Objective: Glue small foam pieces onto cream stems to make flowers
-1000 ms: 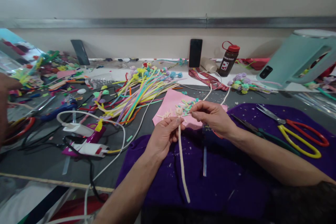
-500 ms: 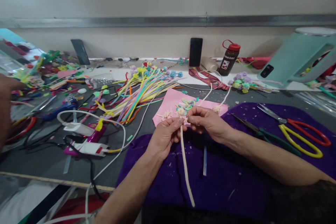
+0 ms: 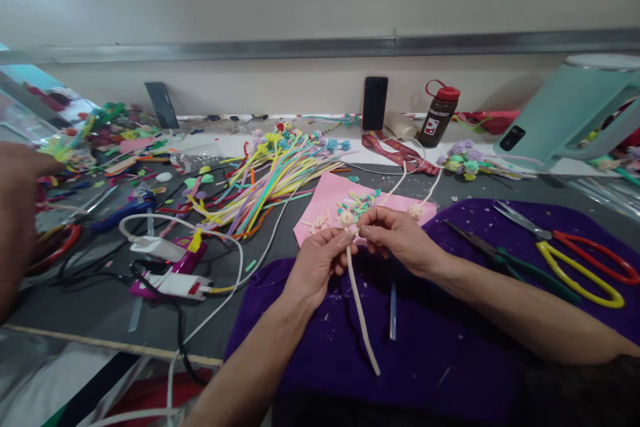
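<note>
Between the fingertips of my left hand [image 3: 320, 260] is a cream pipe-cleaner flower [image 3: 347, 219], its long fuzzy stem [image 3: 361, 313] hanging down over the purple cloth [image 3: 320, 347]. My right hand [image 3: 395, 233] pinches at the flower's base from the right, its thumb and forefinger closed on a small cream piece there. Fingers hide most of that spot. Behind both hands lies a pink sheet [image 3: 325, 197] with short cream pieces [image 3: 320, 222] and small teal and yellow pieces [image 3: 360, 201] on it. Another cream flower [image 3: 415, 212] with a stem rests at the sheet's right.
Scissors [image 3: 583, 267] and green-handled pliers [image 3: 520, 267] lie right on the cloth. A bundle of coloured stems [image 3: 270, 190], a power strip [image 3: 173, 273] with cables, a bottle [image 3: 438, 117] and a teal kettle [image 3: 555, 113] stand around. Another person's hand [image 3: 20, 213] is at far left.
The view has shifted slightly, so things sit a little lower and further right. The stem's free end has swung right. Both hands keep their pinch at the flower's base.
</note>
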`<state>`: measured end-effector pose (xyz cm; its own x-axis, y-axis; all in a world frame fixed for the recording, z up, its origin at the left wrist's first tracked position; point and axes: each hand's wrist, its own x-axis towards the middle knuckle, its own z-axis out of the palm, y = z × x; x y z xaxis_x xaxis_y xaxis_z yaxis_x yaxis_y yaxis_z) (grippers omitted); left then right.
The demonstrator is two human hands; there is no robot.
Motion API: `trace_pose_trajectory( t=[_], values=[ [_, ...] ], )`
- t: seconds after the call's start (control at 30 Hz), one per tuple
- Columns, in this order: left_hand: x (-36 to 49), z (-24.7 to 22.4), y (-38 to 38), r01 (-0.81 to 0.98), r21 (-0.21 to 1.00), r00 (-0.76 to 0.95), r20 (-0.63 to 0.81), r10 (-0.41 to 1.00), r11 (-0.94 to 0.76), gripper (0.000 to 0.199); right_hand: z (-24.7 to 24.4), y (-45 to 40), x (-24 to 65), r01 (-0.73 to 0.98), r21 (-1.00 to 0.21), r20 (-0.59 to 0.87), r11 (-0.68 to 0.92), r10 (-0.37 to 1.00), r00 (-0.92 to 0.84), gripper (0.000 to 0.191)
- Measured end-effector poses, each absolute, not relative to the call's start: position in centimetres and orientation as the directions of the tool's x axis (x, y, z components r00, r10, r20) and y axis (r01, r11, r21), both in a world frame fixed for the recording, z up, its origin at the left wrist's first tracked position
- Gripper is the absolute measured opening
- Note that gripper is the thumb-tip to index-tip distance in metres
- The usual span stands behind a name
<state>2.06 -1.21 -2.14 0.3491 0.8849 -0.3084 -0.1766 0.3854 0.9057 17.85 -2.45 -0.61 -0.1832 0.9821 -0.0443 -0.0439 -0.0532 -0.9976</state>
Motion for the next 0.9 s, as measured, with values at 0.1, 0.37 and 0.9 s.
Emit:
trace_pose_trajectory(
  t=[0.1,0.37,0.9],
  values=[
    [2.1,-2.1,-1.2,-0.171,0.916,0.351,-0.287,0.891,0.363,0.026,-0.6,-2.5,18.0,-0.030,-0.998,-0.049,-0.057,0.977,-0.208,0.012],
    [2.0,-1.9,-1.2,-0.175,0.913,0.348,-0.293,0.890,0.369,0.024,-0.7,-2.5,18.2,0.009,-1.000,-0.016,-0.014,0.971,-0.237,0.015],
    [1.8,-1.6,-1.5,-0.161,0.943,0.376,-0.216,0.901,0.293,0.027,-1.6,-2.7,18.3,-0.226,-0.930,-0.184,-0.289,0.901,-0.394,0.018]
  ],
)
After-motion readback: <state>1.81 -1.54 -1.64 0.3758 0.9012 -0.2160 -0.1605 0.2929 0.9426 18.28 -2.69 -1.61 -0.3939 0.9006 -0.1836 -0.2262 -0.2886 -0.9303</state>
